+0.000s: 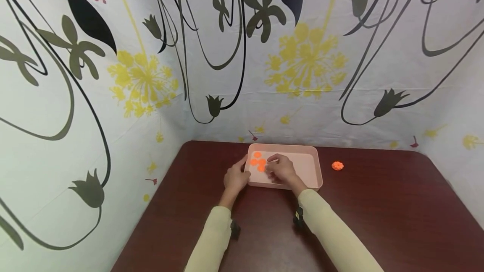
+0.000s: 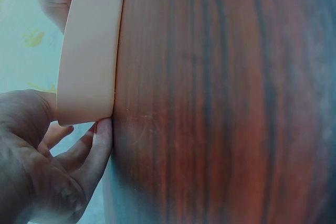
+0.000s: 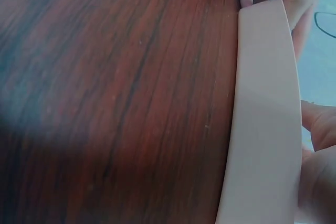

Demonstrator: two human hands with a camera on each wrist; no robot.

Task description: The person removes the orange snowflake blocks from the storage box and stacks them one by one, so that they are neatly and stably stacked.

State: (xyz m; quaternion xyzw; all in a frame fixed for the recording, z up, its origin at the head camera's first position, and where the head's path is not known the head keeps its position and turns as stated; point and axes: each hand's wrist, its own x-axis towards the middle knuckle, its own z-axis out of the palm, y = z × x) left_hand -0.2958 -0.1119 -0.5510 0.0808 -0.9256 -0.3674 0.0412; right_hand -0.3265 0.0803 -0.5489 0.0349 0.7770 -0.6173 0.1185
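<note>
A shallow pale pink tray [image 1: 298, 150] lies on the table, with several small flat orange round pieces [image 1: 257, 154] grouped at its left end. My left hand [image 1: 236, 177] holds the tray's left side; in the left wrist view, the fingers [image 2: 94, 153] bend about its near corner, low against the wall. My right hand [image 1: 281, 168] reaches over the near wall into the tray, its bent fingertips right beside the orange pieces. In the right wrist view the tray's wall hides most of the right hand [image 3: 320, 156], and I cannot tell whether it pinches a piece.
An orange scalloped round object [image 1: 338, 166] sits on the dark red-brown wooden table [image 1: 378, 205], right of the tray. A white cloth [image 1: 227, 79] printed with flowers and stems hangs behind the table and along its sides.
</note>
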